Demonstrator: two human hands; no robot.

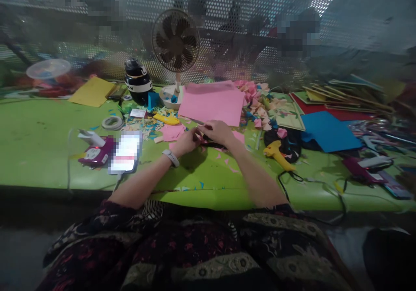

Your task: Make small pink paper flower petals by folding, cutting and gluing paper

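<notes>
Both of my hands meet over the middle of the green table, at the near edge of a large pink paper sheet (214, 102). My left hand (188, 141), with a pale band on its wrist, has its fingers curled in. My right hand (218, 132) bends over from the other side, its fingertips pinched close to the left ones. What lies between the fingertips is too small to make out. A dark object (212, 143) shows under my right palm, mostly hidden. Small pink paper pieces (172, 131) lie beside and beneath my hands.
Left are a phone (126, 152), a tape roll (112, 122), a yellow cutter (166, 118) and a black bottle (139, 83). A fan (176, 41) stands behind. Right are folded paper pieces (256, 96), a yellow glue gun (280, 155) with its cord, and blue paper (328, 130).
</notes>
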